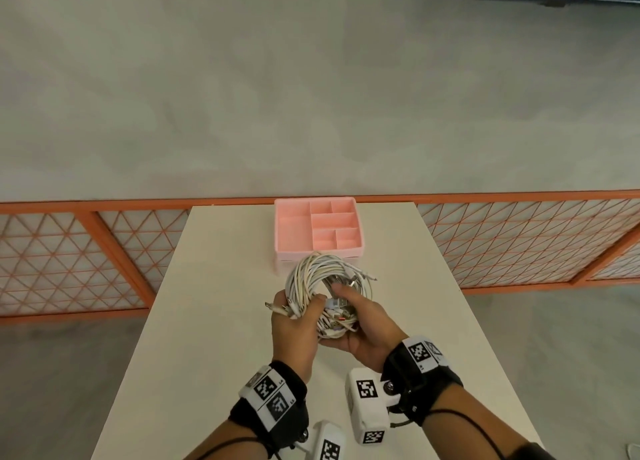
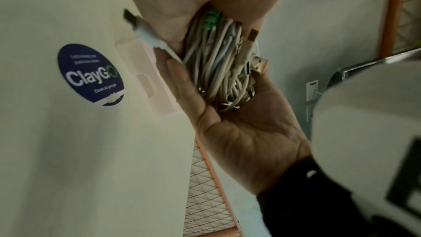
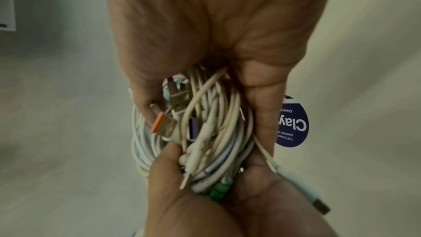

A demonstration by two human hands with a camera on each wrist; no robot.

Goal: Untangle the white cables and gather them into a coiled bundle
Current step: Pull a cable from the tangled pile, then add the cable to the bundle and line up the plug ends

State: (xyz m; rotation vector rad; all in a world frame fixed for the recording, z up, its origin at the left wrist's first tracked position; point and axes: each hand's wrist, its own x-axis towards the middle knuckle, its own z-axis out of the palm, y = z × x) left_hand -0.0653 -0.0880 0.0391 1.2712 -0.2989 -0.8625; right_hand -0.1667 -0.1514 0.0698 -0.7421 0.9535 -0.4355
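A coiled bundle of white cables (image 1: 325,276) is held above the white table (image 1: 207,321), just in front of a pink tray. My left hand (image 1: 294,324) grips the lower left of the coil, with a few plugs (image 1: 277,309) poking out past its fingers. My right hand (image 1: 367,324) cups the lower right, thumb over the strands. In the left wrist view the cables (image 2: 216,69) lie pressed between both palms, the right hand (image 2: 239,132) beneath. The right wrist view shows the cables (image 3: 216,132) with orange, purple and green plug ends, and the left hand (image 3: 193,205) below.
A pink divided tray (image 1: 284,231) stands at the table's far edge, right behind the coil. A round blue sticker (image 2: 91,75) is on the tabletop. Orange lattice panels (image 1: 69,258) run along both sides beyond the table, with grey floor past them.
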